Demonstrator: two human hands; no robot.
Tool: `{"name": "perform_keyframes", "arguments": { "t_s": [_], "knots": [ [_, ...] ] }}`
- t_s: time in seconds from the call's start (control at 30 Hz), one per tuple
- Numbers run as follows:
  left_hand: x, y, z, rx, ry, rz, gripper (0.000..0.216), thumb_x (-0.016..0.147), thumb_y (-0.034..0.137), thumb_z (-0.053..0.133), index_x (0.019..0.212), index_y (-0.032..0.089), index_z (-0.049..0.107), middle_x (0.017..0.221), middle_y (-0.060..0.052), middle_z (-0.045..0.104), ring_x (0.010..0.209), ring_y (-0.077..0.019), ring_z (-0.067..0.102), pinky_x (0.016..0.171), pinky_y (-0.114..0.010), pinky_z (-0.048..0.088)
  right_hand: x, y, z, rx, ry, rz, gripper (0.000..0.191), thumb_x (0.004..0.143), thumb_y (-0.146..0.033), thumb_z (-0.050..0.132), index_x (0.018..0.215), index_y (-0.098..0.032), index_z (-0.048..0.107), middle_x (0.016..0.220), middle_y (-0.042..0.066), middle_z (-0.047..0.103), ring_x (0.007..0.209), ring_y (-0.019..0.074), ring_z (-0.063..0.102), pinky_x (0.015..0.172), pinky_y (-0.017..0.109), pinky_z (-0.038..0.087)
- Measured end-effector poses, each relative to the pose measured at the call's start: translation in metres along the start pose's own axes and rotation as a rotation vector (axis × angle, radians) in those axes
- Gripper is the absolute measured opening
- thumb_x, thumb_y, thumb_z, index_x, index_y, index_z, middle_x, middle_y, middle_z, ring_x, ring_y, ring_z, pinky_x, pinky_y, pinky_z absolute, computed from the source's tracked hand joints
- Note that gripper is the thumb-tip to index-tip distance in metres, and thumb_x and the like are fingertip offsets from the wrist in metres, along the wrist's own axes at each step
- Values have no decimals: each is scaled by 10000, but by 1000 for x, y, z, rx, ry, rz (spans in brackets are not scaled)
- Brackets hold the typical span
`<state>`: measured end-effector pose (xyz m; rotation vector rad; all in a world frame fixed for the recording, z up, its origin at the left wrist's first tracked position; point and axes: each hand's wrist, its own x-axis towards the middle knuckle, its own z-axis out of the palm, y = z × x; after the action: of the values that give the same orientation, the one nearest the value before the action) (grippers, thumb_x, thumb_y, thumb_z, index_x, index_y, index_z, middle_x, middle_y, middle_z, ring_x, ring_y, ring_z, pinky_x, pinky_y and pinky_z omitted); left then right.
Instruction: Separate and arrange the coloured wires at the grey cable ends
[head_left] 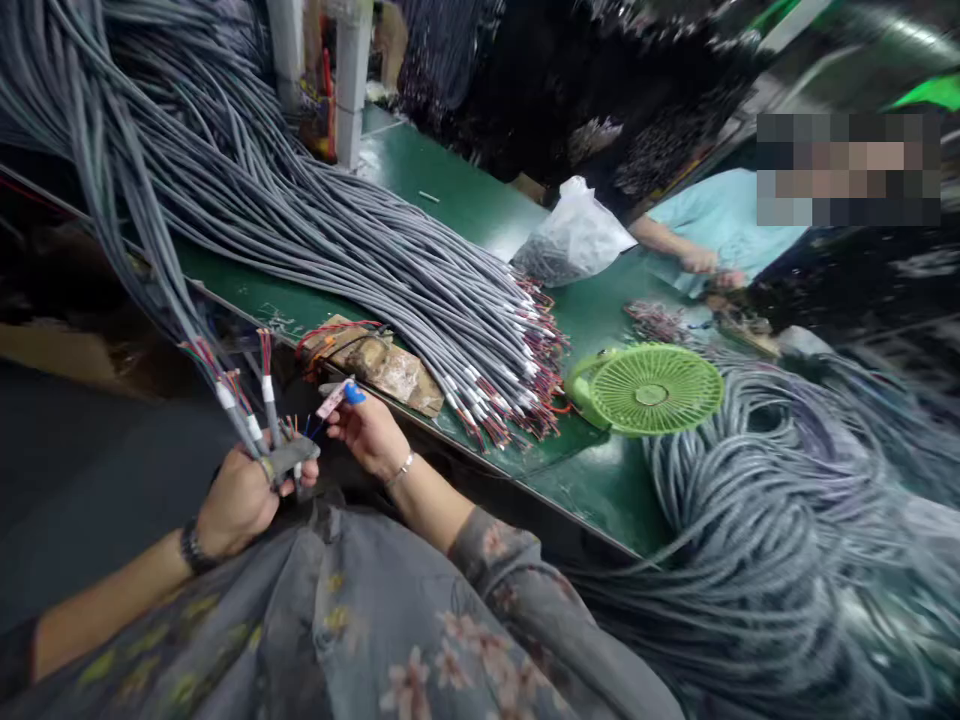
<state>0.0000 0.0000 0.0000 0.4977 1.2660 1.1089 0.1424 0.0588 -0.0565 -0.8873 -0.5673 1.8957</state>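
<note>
My left hand (244, 495) is closed round the ends of a few grey cables (259, 425) that hang down from a big bundle above; their stripped ends show red, green and blue wires. My right hand (367, 430) is closed on a small tool with a blue tip and a pinkish part (341, 395), held just right of the cable ends. A large bundle of grey cables (337, 240) lies across the green table (600, 480), its coloured wire ends (517, 380) pointing towards me.
A green hand fan (649, 390) lies on the table beside a coil of grey cable (772, 520). A clear plastic bag (574, 240) sits farther back. A brown taped pad (382, 365) lies at the table edge. Another person in a light blue top (720, 225) works at the right.
</note>
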Motion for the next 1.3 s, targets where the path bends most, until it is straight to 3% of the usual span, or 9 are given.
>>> {"name": "perform_keyframes", "arguments": {
  "t_s": [0.2,0.37,0.6,0.87,1.03,1.3],
  "knots": [
    [2,-3,5,-21,23,24,261,422,289,856,592,170,697,467,-24,689,414,-122,599,376,-177,346,-3,-2,0,-3,-5,38,454,782,-610,854,828,-189,690,712,-30,632,610,88,542,532,183,483],
    [6,-2,7,-36,30,47,266,452,295,867,592,183,670,469,-11,684,414,-127,597,380,-181,320,-2,-2,1,-16,9,3,406,840,-575,826,819,-189,698,724,-14,668,637,97,583,576,192,516],
    [9,-4,8,-18,33,30,278,421,310,881,578,186,688,457,-15,684,401,-139,595,370,-191,296,0,3,1,-20,19,-15,346,911,-533,771,916,-189,741,908,54,772,785,144,669,693,243,551],
    [3,-4,3,-29,47,53,256,412,280,863,572,196,680,454,-12,681,397,-145,592,369,-198,313,-2,-9,4,-12,24,111,496,938,-666,662,819,-185,666,714,10,674,631,120,607,560,208,530],
    [1,1,3,-77,86,70,232,432,271,852,562,207,671,483,-7,697,422,-146,610,363,-199,316,0,-6,3,-77,17,8,352,870,-523,800,849,-194,675,712,-13,679,603,99,587,566,194,530],
    [6,0,11,-113,119,58,220,421,253,823,550,189,657,457,-22,683,404,-148,606,356,-180,307,7,15,-17,-289,117,-271,484,873,-700,705,776,-226,691,702,23,675,721,187,635,709,315,566]
  ]
}}
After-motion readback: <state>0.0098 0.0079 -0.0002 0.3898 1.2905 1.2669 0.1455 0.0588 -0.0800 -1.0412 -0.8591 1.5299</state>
